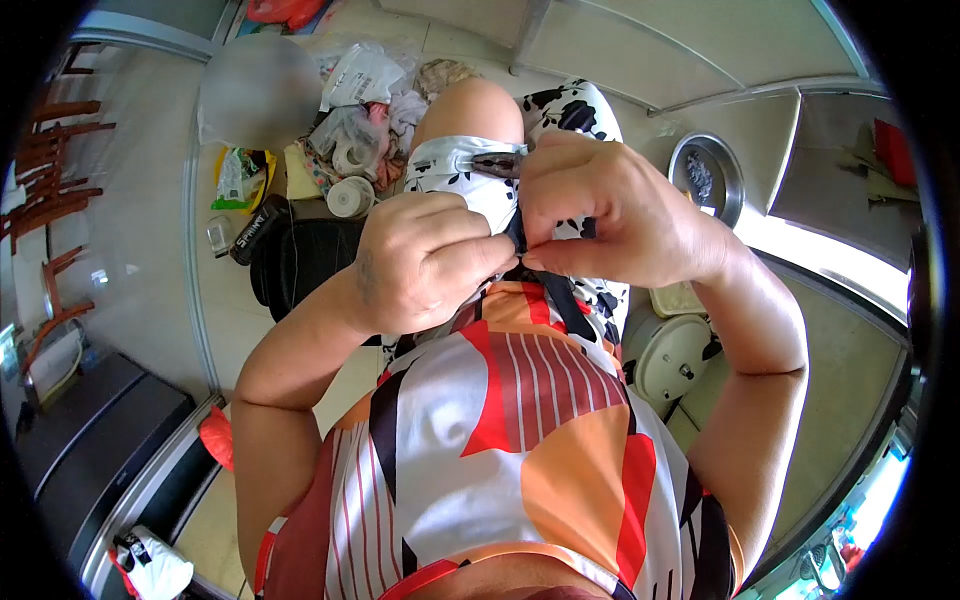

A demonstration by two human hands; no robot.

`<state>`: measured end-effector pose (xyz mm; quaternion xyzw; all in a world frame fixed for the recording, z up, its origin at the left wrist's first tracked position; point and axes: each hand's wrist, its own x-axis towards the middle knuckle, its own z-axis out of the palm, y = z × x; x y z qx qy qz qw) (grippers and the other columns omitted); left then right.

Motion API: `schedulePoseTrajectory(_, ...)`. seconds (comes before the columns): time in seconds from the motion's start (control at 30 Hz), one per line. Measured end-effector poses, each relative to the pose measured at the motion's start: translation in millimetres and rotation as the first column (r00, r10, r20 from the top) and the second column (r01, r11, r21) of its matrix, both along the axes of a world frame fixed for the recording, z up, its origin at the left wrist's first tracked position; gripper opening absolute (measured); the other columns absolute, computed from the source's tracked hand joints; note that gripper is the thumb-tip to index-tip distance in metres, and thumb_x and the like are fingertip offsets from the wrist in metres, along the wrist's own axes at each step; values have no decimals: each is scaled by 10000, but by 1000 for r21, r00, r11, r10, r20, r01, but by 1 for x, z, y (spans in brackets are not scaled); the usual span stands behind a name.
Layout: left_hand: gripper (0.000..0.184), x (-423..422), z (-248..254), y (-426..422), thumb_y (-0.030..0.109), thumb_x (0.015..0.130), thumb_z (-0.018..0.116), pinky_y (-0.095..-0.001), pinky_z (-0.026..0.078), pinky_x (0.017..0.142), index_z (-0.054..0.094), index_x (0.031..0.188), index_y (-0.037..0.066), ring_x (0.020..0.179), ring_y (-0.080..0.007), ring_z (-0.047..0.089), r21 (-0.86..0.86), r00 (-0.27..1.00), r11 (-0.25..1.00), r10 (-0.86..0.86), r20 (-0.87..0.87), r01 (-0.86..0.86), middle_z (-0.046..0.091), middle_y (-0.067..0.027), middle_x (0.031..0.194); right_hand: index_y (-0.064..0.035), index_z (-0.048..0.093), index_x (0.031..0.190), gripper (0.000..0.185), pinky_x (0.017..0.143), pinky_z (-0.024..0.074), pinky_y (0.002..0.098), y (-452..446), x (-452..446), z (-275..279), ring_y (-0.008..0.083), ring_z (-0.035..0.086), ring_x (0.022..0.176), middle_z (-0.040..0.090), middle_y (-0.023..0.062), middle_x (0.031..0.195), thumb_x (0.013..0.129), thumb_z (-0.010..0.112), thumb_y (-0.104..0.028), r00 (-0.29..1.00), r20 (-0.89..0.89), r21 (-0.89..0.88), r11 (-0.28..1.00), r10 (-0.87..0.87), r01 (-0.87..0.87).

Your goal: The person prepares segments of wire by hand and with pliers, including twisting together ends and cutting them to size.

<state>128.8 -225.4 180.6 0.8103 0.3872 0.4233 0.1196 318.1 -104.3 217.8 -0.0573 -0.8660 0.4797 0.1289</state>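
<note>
My left hand (425, 262) and my right hand (620, 210) meet over my lap, fingertips close together. Both are closed in a pinch around something small and dark, mostly hidden by the fingers; its kind I cannot make out. Beside the right knuckles, a dark metal tool (495, 163), which looks like pliers, lies over the white patterned cloth (455, 178) on my thigh. Its far end disappears behind my right hand, so I cannot tell whether the hand touches it. A dark strap (570, 305) runs down just below the fingertips.
To the right on the floor are a metal bowl (735, 165) with small shiny pieces and a round pale lidded pot (672, 358). Plastic bags (365, 78), cloths and a white roll (350, 198) lie at the left, near a black padded item (300, 265). Glass panels flank me.
</note>
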Motion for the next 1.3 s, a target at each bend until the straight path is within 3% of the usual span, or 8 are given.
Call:
schedulePoseTrajectory(0.2, 112, 7, -8, -1, 12, 714, 714, -375, 435, 499, 630, 787, 8, 559, -295, 571, -157, 975, 978, 161, 152, -136, 583, -112, 668, -78, 583, 679, 200, 718, 458, 348, -35, -5, 3, 200, 534, 792, 544, 17, 793, 535, 595, -216, 966, -205, 659, 707, -159, 257)
schedulePoseTrajectory(0.33, 86, 14, -26, -1, 2, 736, 700, -386, 442, 511, 634, 790, 14, 581, -317, 583, -288, 935, 939, 262, 239, -189, 597, -136, 682, -76, 635, 759, 232, 734, 469, 364, -48, 2, -20, 211, 557, 810, 556, 29, 800, 560, 658, -195, 936, -242, 807, 483, -255, 340)
schedulePoseTrajectory(0.47, 102, 9, -25, -1, 24, 737, 713, -368, 448, 514, 649, 816, 29, 593, -283, 586, -199, 962, 968, 191, 196, -152, 603, -98, 711, -54, 678, 900, 161, 754, 495, 366, -29, 17, -13, 263, 621, 832, 646, 91, 903, 817, 718, -187, 914, 25, 104, 910, -405, 401)
schedulePoseTrajectory(0.57, 137, 3, -22, 0, 71, 708, 733, -340, 455, 515, 663, 823, 45, 607, -240, 578, -33, 990, 994, 105, 91, -102, 594, -56, 734, 42, 657, 1034, 313, 821, 499, 305, -10, 26, -23, 158, 620, 920, 669, 90, 962, 973, 566, -251, 935, 265, -629, 693, -237, 354)
schedulePoseTrajectory(0.63, 160, 2, -14, 1, 86, 688, 743, -330, 461, 517, 667, 826, 52, 626, -229, 583, 46, 998, 997, 59, 11, -60, 592, -48, 736, 50, 652, 1037, 316, 808, 500, 287, -6, 23, -31, 146, 625, 865, 670, 85, 939, 987, 543, -242, 960, 276, -772, 607, 50, 190)
schedulePoseTrajectory(1.0, 218, 1, -7, -5, 101, 634, 709, -318, 464, 514, 677, 841, 42, 638, -211, 583, 128, 998, 991, -26, -49, 32, 587, -33, 738, -6, 670, 834, 192, 573, 422, 238, -15, 15, -35, 63, 510, 633, 582, -20, 685, 874, 712, -188, 955, 202, -816, 577, 216, 42)
schedulePoseTrajectory(1.1, 244, 6, -14, -9, 77, 629, 758, -335, 430, 507, 668, 851, 30, 590, -230, 543, 48, 1000, 999, -16, 12, 15, 565, -48, 722, -9, 642, 782, 169, 565, 418, 282, -20, 18, -23, 103, 516, 614, 565, 20, 660, 837, 733, -139, 968, 242, -480, 874, 59, 67)
schedulePoseTrajectory(1.3, 131, 12, -31, -12, 14, 722, 726, -353, 441, 517, 649, 828, 18, 569, -266, 552, -240, 989, 970, 72, 130, -39, 567, -89, 682, -13, 644, 795, 155, 626, 471, 365, -28, 20, -35, 295, 608, 695, 626, 125, 746, 765, 751, -121, 970, 183, -133, 973, -162, 188)
